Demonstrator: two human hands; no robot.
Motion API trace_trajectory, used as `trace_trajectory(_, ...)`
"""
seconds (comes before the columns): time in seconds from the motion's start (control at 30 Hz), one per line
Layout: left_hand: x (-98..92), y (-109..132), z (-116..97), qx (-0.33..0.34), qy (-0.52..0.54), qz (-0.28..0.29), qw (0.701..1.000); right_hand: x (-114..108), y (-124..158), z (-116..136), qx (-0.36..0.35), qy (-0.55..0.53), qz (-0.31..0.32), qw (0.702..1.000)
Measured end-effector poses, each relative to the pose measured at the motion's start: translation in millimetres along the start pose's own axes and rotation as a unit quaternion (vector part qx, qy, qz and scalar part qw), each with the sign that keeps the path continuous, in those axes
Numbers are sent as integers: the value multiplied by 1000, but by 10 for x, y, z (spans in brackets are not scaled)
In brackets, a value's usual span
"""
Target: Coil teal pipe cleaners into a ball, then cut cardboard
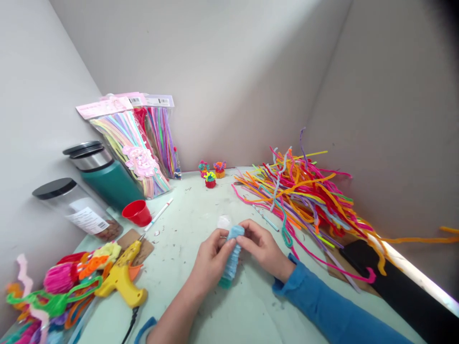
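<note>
Both my hands meet over the middle of the table around a light blue, fuzzy pipe cleaner piece (233, 260), ridged like packed coils, with a teal lower end. My left hand (217, 255) wraps its side, thumb laid along the front. At its upper right edge, my right hand (258, 243) pinches it between thumb and fingers. The piece stands tilted, its top leaning slightly right. Just behind it lies a small clear-white item (224, 221), too blurred to name. Parts of the piece are hidden by my fingers.
A pile of loose pipe cleaners (304, 191) spreads on the right. To the left are a yellow glue gun (124, 282) with its cord, a red cup (137, 213), a green flask (107, 177), a clear jar (86, 215) and packaged pipe cleaners (125, 143). Small fuzzy figures (210, 180) stand behind.
</note>
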State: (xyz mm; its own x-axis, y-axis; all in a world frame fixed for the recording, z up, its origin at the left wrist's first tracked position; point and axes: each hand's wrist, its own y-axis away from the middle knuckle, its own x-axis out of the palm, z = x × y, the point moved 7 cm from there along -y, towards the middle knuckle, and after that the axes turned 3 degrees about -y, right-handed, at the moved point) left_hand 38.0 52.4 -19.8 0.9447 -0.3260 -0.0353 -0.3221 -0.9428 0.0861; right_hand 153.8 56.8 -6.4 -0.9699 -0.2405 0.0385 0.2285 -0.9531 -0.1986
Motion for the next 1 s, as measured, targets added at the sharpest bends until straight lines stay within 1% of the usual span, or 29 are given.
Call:
trace_trajectory(0.07, -14, -4, 14, -8, 24, -8, 1000, 8, -8, -8, 2, -11, 0, 1000)
trace_trajectory(0.13, -8, -2, 13, -15, 46, -12, 999, -20, -16, 9, -15, 6, -17, 1000)
trace_trajectory(0.2, 11, 2, 11, -27, 61, -11, 998, -47, -16, 38, -42, 50, -36, 997)
trace_trajectory(0.3, 34, 3, 18, -43, 66, -13, 997, -46, -6, 78, -82, 119, -46, 989)
trace_trajectory(0.4, 21, -6, 37, -50, 69, -34, 996, -15, 7, 118, -114, 166, -45, 978)
trace_trajectory(0.53, -3, -8, 71, -62, 80, -62, 993, 36, 37, 186, -166, 194, -43, 966)
trace_trajectory(0.7, -33, 4, 44, -66, 93, -76, 991, 125, 93, 268, -239, 255, -22, 936)
trace_trajectory(0.77, -48, 6, 21, -65, 98, -72, 990, 149, 99, 287, -257, 286, -10, 923)
trace_trajectory(0.9, -54, 2, -33, -57, 105, -48, 992, 151, 98, 320, -291, 331, 5, 898)
trace_trajectory(1.0, -55, 9, -60, -54, 117, -37, 991, 124, 88, 302, -296, 351, 6, 888)
